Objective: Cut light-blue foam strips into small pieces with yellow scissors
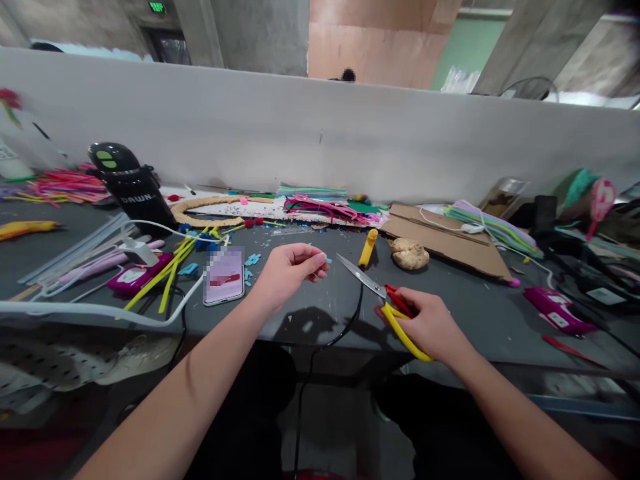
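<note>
Over the middle of the grey table, my left hand point(295, 270) pinches a small light-blue piece point(328, 261) between thumb and fingertips. My right hand point(433, 323) is wrapped round the red and yellow handles of a pair of scissors point(370, 283). The blades point up and left towards my left hand, apart from the blue piece. Several light-blue cut pieces point(249, 273) lie on the table left of my left hand, beside a phone point(225, 277). Behind the scissors stands a yellow-handled tool point(369, 248) with a black cord, next to a pale lumpy object point(410, 254).
A black bottle point(137, 193) stands at the back left near yellow-green strips point(173, 273) and a white cable. Pink pipe cleaners point(330, 209) lie at the back. Cardboard point(445, 240) and a magenta device point(557, 310) are on the right. A light partition point(250, 133) borders the table.
</note>
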`<state>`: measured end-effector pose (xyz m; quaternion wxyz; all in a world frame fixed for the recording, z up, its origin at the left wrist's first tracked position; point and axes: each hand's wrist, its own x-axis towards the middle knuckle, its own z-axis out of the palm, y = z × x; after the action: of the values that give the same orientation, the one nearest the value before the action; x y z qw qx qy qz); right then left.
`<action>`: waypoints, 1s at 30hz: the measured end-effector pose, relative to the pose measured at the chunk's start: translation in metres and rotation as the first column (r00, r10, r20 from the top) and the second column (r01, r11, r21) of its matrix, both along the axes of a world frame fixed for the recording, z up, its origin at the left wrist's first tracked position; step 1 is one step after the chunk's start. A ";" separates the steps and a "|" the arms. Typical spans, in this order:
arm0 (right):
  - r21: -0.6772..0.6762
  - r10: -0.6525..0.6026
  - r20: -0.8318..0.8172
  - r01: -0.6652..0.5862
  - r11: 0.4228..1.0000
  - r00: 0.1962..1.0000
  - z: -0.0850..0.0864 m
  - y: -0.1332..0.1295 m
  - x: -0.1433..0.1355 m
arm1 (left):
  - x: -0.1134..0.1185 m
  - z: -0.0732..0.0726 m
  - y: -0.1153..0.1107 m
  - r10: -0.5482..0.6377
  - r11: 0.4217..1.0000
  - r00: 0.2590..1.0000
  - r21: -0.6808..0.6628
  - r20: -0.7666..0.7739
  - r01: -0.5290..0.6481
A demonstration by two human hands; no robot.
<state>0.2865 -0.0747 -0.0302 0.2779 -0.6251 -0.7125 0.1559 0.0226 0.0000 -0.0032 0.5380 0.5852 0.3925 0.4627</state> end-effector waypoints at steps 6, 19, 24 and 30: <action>-0.045 0.028 -0.029 -0.029 0.999 0.999 0.001 -0.002 -0.002 | 0.000 -0.001 0.000 0.175 0.971 0.981 0.177 -0.080 -0.159; -0.092 0.036 -0.103 -0.046 0.995 0.994 0.000 -0.001 -0.008 | 0.001 0.003 -0.004 0.219 0.950 0.972 0.246 -0.089 -0.192; -0.100 0.030 -0.101 -0.040 0.994 0.994 0.002 -0.002 -0.009 | 0.001 0.004 -0.004 0.209 0.948 0.975 0.263 -0.080 -0.181; -0.100 0.044 -0.085 -0.053 0.994 0.995 0.001 -0.001 -0.007 | 0.001 0.004 -0.005 0.220 0.940 0.973 0.281 -0.075 -0.191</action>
<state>0.2791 -0.0758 -0.0288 0.2711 -0.6141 -0.7063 0.2247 0.0241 -0.0054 0.0009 0.3797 0.6330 0.4119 0.5343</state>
